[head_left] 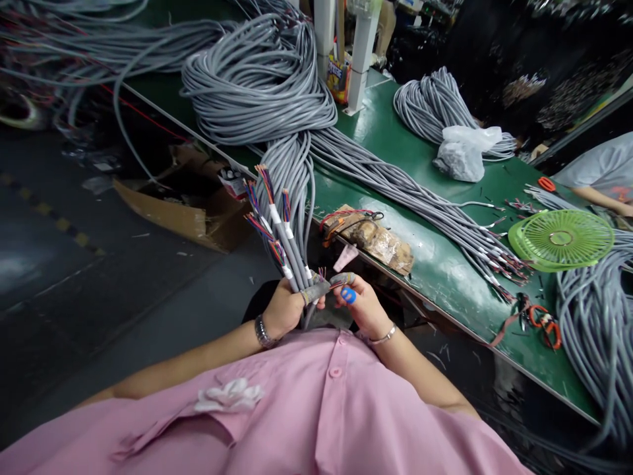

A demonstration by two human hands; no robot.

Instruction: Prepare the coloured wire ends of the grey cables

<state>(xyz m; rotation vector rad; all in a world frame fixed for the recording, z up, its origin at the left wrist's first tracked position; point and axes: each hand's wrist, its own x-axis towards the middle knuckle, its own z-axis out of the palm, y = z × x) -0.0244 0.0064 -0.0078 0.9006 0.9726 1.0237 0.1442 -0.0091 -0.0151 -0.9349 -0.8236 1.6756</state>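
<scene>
My left hand (288, 307) is closed round several grey cables (295, 254) whose stripped ends fan upward with coloured wires and white bands. Grey tape or a finger cover wraps its thumb. Close beside it, my right hand (363, 305) pinches the thin coloured wires (337, 284) of one cable end between thumb and finger. Grey wrapping covers one of its fingers and a blue cover (348, 294) sits on another. The cables run from my left hand up to the bench. Just where the fingertips meet, the fine wires are too small to make out.
A green bench (356, 191) crosses in front, bearing a large grey cable coil (257, 79), a wrapped wooden block (380, 241), a green fan (561, 239) and orange-handled scissors (544, 323). A cardboard box (173, 218) lies below at left. Another person's arm (606, 198) shows at far right.
</scene>
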